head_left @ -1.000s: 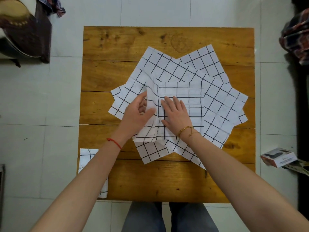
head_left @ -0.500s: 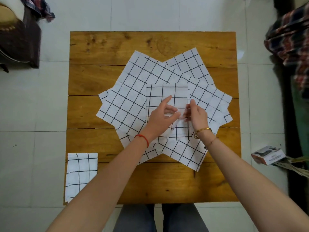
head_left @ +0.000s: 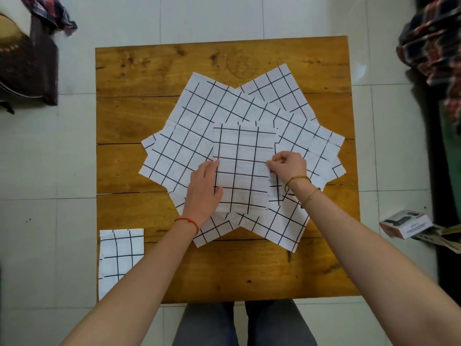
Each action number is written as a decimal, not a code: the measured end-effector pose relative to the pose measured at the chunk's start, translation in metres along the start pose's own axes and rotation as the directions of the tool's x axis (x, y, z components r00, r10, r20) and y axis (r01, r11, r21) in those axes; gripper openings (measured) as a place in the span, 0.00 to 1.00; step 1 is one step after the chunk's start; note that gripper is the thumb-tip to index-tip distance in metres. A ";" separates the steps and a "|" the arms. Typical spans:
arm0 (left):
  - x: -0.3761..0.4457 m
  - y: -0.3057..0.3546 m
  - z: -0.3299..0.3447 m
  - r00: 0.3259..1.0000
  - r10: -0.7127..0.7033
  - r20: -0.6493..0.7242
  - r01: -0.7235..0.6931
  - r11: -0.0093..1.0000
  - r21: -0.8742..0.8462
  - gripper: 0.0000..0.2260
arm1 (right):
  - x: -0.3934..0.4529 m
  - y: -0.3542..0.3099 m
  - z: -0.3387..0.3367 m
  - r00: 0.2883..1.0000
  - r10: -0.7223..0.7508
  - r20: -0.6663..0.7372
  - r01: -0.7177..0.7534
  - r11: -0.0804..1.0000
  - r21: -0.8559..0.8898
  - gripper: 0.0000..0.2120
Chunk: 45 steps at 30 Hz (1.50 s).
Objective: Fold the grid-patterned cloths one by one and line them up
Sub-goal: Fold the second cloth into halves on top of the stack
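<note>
Head view looked straight down on a wooden tabletop point(head_left: 154, 71) with a fan of unfolded grid-patterned cloths point(head_left: 199, 126) spread over its middle. On top of that pile lay a folded cloth point(head_left: 242, 168), a narrow upright rectangle, roughly at the tabletop's centre. The left hand point(head_left: 203, 188) lay along the folded cloth's left edge, fingers straight, its thumb side against the fabric; whether the thumb went under the edge could not be told. The right hand point(head_left: 288, 164) was at the right edge, its fingers curled and pinching that edge in a tight grip. A finished folded cloth point(head_left: 119, 255) sat at the tabletop's near left corner, partly covered by the left forearm. Off the tabletop, a small box point(head_left: 405, 223) lay on the tiled floor to the right
</note>
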State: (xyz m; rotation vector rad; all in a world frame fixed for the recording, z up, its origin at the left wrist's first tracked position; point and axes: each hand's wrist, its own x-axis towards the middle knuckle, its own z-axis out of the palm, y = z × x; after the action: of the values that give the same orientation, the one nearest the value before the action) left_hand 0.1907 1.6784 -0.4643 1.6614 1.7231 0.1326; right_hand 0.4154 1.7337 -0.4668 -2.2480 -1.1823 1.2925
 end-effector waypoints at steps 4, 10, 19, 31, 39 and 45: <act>-0.002 -0.001 0.004 0.999 0.013 0.039 -0.018 0.993 0.116 0.32 | 0.004 -0.008 0.000 0.995 -0.016 -0.097 0.015 1.000 -0.004 0.02; -0.001 0.000 0.007 0.999 0.012 0.049 -0.025 0.967 0.253 0.32 | 0.014 -0.008 -0.002 0.994 0.025 -0.103 -0.029 0.999 -0.045 0.00; 0.013 0.003 -0.001 0.995 0.101 0.003 -0.094 0.913 0.397 0.32 | 0.012 -0.011 0.002 0.925 -0.311 -0.217 0.227 0.913 -0.339 0.09; 0.081 0.016 -0.020 0.995 0.091 0.050 -0.104 0.865 0.491 0.37 | 0.025 -0.064 0.059 0.740 -0.532 0.411 0.630 0.336 -0.700 0.29; 0.084 0.010 -0.015 0.995 0.071 0.077 -0.100 0.864 0.493 0.37 | 0.034 -0.047 0.054 0.764 -0.499 0.409 0.589 0.279 -0.759 0.27; 0.085 0.006 -0.014 0.992 0.086 0.095 -0.123 0.851 0.510 0.38 | 0.042 -0.013 0.008 0.860 -0.469 0.200 0.417 0.422 -0.805 0.27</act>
State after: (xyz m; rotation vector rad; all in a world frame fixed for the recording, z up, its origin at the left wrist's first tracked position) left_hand 0.1960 1.7621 -0.4866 2.1163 1.7075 -0.3692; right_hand 0.4136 1.7727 -0.4880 -2.1388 -2.5695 0.4280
